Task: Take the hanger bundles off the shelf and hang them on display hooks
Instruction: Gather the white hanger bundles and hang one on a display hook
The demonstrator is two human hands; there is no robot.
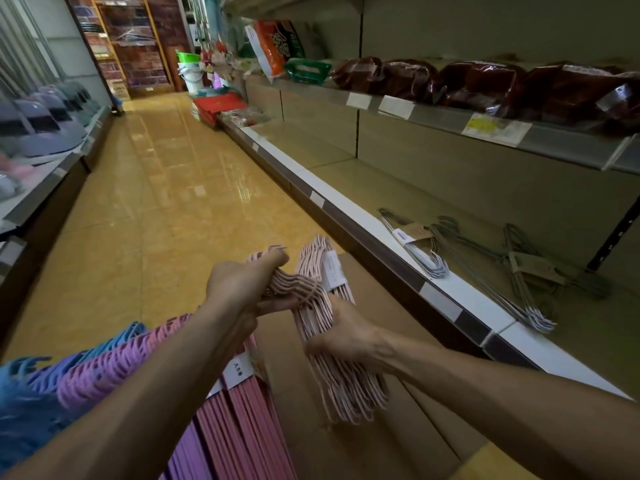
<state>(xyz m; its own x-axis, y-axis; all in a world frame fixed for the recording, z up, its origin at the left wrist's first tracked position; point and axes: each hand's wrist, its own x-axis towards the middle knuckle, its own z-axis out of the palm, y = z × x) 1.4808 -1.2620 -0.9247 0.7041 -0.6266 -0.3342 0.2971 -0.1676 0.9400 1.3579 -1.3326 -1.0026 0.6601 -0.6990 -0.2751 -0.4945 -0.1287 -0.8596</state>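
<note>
Pink, ribbed plastic hangers in a banded bundle [322,306] are held over the aisle floor, long axis running from the hook end away toward the viewer. The left hand [242,285] is closed around the hooks; the right hand [341,336] is wrapped on the shoulders (nearer the shelf [467,299]). Grey wire hanger bundles [512,268] lie flat there.

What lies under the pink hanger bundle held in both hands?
Under the pink hanger bundle lies brown cardboard. Both hands, left and right, grip it. What the cardboard covers stays hidden.
</note>
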